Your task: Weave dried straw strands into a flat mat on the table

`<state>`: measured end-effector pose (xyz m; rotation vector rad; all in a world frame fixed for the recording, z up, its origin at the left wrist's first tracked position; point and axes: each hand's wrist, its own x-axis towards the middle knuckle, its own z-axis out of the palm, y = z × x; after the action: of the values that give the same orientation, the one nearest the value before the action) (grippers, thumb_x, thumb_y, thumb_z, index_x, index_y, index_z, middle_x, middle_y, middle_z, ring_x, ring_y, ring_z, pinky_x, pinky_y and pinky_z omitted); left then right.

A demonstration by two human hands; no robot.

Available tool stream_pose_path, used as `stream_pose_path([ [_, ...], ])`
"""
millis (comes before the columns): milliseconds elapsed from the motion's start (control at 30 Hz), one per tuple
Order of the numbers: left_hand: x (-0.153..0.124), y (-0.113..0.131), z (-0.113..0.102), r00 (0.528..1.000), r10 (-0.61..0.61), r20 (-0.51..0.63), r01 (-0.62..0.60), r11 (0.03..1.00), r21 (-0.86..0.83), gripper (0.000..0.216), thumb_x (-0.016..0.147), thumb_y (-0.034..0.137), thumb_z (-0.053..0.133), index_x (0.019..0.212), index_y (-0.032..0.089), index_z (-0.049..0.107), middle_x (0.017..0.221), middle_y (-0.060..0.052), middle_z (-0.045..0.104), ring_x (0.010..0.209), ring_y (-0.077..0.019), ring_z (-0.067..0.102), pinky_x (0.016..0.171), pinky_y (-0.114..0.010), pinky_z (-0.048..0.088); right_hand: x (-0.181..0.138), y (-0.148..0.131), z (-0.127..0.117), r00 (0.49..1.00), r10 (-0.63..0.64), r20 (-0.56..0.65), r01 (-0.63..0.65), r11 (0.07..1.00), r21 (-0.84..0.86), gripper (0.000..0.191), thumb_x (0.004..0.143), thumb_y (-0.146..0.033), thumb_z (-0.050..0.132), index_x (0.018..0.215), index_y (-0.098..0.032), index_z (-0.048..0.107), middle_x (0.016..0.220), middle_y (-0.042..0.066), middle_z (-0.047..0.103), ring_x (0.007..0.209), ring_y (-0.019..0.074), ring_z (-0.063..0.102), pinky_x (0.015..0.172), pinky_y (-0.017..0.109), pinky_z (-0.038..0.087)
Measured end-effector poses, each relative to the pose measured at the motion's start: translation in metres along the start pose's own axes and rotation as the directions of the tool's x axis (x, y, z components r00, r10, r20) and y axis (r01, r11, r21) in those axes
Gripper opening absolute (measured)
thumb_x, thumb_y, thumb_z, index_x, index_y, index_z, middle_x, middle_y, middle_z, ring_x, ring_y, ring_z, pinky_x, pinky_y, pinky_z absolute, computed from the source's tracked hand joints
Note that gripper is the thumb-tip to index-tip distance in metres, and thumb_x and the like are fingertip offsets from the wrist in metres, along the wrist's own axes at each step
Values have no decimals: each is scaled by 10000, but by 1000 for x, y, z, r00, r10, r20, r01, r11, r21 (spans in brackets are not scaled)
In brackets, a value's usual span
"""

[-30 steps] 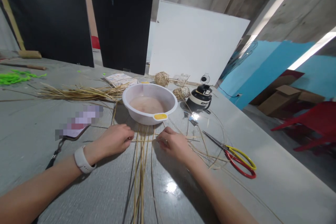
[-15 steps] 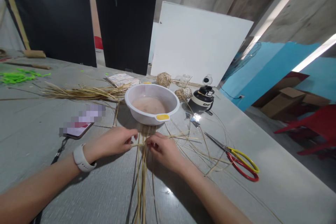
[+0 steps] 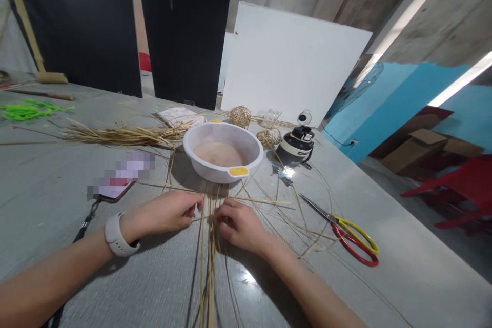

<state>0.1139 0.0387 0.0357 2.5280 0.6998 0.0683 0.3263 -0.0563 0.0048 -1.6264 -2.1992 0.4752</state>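
Long tan straw strips [image 3: 209, 277] run toward me down the table in a loose bundle, between my two hands. My left hand [image 3: 175, 210], with a pale watch on its wrist, is closed at the left of the bundle. Its fingertips pinch the end of a thin strip that crosses the bundle. My right hand [image 3: 238, 223] is closed just right of the bundle, its fingertips pressed on the strips at the crossing; its palm side is partly hidden. Just beyond the hands stands a white basin [image 3: 196, 166] with yellow handles and cloudy water.
Scissors [image 3: 342, 230] with red and yellow handles lie at right, near scattered strips. A phone [image 3: 119, 179] on a black strap lies left. Behind are a straw bundle [image 3: 115, 136], woven balls [image 3: 240, 116], a black bottle [image 3: 294, 146] and green scraps [image 3: 31, 110].
My left hand has shifted slightly down, and the crossing strip between the hands sits a little lower. My right hand has barely moved, its fingers curled more closely over the strips.
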Motion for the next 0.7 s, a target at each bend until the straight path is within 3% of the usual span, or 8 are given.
stream_pose_path([
  [167, 0, 0, -1, 1000, -4, -20, 4, 1000, 6, 165, 753, 104, 522, 857, 197, 610, 772, -1, 652, 700, -166, 569, 631, -252, 375, 2, 1, 3, 997, 38, -70, -35, 999, 41, 165, 778, -112, 582, 868, -178, 702, 818, 13, 631, 734, 147, 554, 678, 251, 384],
  [567, -2, -1, -1, 999, 27, -35, -27, 1000, -1, 181, 756, 79, 537, 856, 202, 625, 793, 4, 673, 712, -167, 583, 658, -257, 391, 5, 6, 6, 998, 62, -7, -60, 986, 159, 214, 745, -81, 612, 889, -184, 731, 776, -4, 678, 658, 124, 550, 646, 238, 390],
  [700, -1, -2, -1, 999, 31, -30, -32, 999, -10, 172, 750, 87, 538, 850, 198, 622, 781, 7, 661, 699, -160, 570, 644, -253, 384, 5, 9, 8, 999, 49, -3, -47, 973, 226, 141, 773, -110, 667, 866, -187, 740, 779, -3, 694, 672, 124, 578, 652, 239, 407],
])
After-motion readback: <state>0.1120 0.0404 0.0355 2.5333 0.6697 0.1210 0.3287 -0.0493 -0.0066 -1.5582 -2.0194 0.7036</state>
